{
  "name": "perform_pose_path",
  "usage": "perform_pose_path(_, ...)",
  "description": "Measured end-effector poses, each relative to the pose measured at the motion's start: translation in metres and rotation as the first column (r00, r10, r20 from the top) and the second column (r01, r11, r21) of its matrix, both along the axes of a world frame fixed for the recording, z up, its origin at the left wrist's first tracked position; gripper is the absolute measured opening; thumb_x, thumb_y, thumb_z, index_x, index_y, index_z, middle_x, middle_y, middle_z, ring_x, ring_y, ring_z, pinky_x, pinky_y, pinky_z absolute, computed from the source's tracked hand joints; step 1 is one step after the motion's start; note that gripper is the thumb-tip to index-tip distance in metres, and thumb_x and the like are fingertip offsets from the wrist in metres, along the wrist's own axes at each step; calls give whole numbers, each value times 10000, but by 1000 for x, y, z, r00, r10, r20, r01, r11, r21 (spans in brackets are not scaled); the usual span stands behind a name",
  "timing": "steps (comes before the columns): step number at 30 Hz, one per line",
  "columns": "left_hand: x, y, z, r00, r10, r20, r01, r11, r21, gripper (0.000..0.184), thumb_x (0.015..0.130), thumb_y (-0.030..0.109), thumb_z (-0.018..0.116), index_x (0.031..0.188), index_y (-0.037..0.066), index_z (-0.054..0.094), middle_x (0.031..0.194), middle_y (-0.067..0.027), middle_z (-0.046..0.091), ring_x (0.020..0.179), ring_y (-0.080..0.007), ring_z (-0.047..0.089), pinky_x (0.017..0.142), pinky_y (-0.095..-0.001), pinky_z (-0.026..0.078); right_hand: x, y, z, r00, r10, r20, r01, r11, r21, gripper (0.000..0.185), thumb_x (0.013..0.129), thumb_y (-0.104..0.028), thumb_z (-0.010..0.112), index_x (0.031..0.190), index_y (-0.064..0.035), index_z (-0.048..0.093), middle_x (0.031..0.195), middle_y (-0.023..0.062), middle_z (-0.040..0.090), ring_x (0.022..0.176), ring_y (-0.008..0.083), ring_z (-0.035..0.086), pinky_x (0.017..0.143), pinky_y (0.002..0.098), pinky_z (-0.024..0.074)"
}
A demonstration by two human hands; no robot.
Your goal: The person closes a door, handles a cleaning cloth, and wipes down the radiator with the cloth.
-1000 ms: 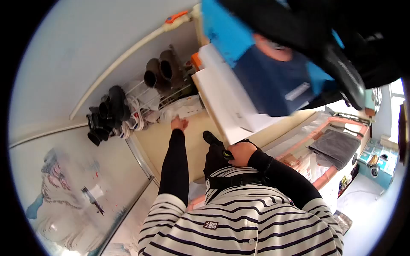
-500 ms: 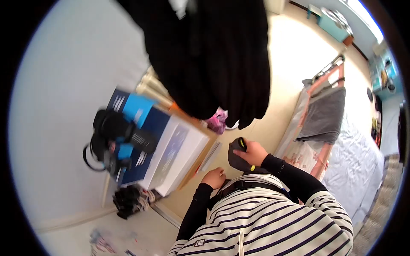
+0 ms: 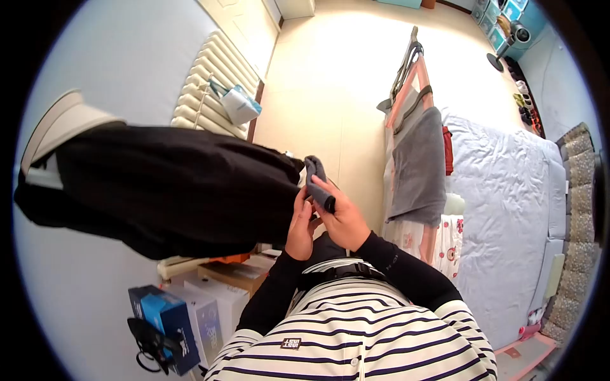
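Note:
A grey folded sock bundle (image 3: 316, 171) is held upright in front of my waist. My right hand (image 3: 346, 219) grips it from the right, its fingers wrapped across the lower part. On the other side, my left hand (image 3: 298, 230) has its fingertips pressed against the bundle's lower left, close to the right thumb. Just left of both hands hangs a long black garment (image 3: 184, 190), its end almost touching the bundle. How many socks make up the bundle, I cannot make out.
A white radiator (image 3: 210, 82) carries a small white-and-blue bag (image 3: 240, 105). Boxes (image 3: 162, 324) with a black strapped object (image 3: 152, 343) are stacked at lower left. To the right, a grey cloth (image 3: 416, 171) drapes over a pink bed rail (image 3: 427, 244) beside the bed (image 3: 502, 209).
My left hand has come up from my waist to join the right at the grey bundle, now folded narrower. My view has turned, so the black garment and boxes appear farther left.

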State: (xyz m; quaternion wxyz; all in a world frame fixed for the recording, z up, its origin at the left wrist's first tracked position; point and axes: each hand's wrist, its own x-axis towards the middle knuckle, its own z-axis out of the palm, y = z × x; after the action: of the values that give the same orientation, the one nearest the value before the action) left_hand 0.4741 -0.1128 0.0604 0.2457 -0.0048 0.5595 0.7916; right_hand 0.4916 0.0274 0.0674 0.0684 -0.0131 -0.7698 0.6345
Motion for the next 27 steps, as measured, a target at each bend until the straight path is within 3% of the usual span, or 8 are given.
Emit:
perform_pose_path(2,-30,8,-6,999,-24,26,22,998,64,589,1090,451,329,1576,122,274,1515,-63,446,1371,-197,448,1089,-380,372,-27,9,5,996,87,13,-86,996,-28,513,984,-152,591,1483,-116,477,1498,288,431,1452,420,347,1162,432,323)
perform_pose_path(6,-92,18,-18,999,-38,-13,39,991,128,638,1085,505,310,1595,126,245,1575,-79,382,1422,-221,395,1130,-387,338,-94,11,-1,988,147,42,-141,982,-122,492,1023,-140,542,1502,-84,442,1521,260,424,1499,394,275,1186,428,280)
perform_pose_path(11,-162,16,-32,968,-1,-249,2,1000,8,676,1067,376,459,1604,58,200,1581,-138,295,1444,-238,314,1149,-366,324,-183,18,14,948,283,148,-241,938,-248,496,1071,-106,466,1556,-74,366,1440,16,477,1162,122,494,1038,288,419)
perform_pose_path(13,-188,10,-36,951,-24,-307,-7,995,-100,749,1032,333,560,1612,67,169,1578,-149,301,1433,-252,334,1118,-376,365,-213,17,11,930,316,186,-222,889,-400,494,1075,-114,461,1558,-75,366,1427,5,474,1107,107,501,1018,280,430)
perform_pose_path(17,-224,9,-26,977,34,-212,-59,992,-113,874,967,273,679,1621,87,129,1569,-148,319,1376,-256,408,1054,-386,430,-276,16,17,875,440,204,-334,851,-405,520,1056,-153,520,1546,-61,373,1601,113,348,1456,191,322,1182,335,278)
perform_pose_path(22,-268,10,-24,954,192,-232,-244,944,-221,1064,841,207,802,1628,116,94,1538,-148,360,1315,-255,467,966,-361,498,-360,9,25,702,631,332,-447,752,-484,507,1062,-163,507,1545,-78,380,1490,98,439,1359,189,427,1148,323,327)
perform_pose_path(25,-301,28,-19,885,284,-369,-428,807,-407,1166,721,193,875,1616,91,135,1479,-181,384,1315,-322,453,1015,-406,470,-414,11,40,536,745,398,-516,662,-544,521,1077,-178,471,1568,-61,339,1521,65,450,1374,153,411,1145,289,309)
perform_pose_path(27,-326,44,-17,819,279,-502,-550,630,-548,1176,696,203,884,1607,75,151,1454,-204,385,1321,-367,436,1052,-433,442,-450,16,16,536,810,237,-685,582,-438,534,1073,-172,473,1573,-57,326,1542,65,429,1397,156,387,1166,300,281)
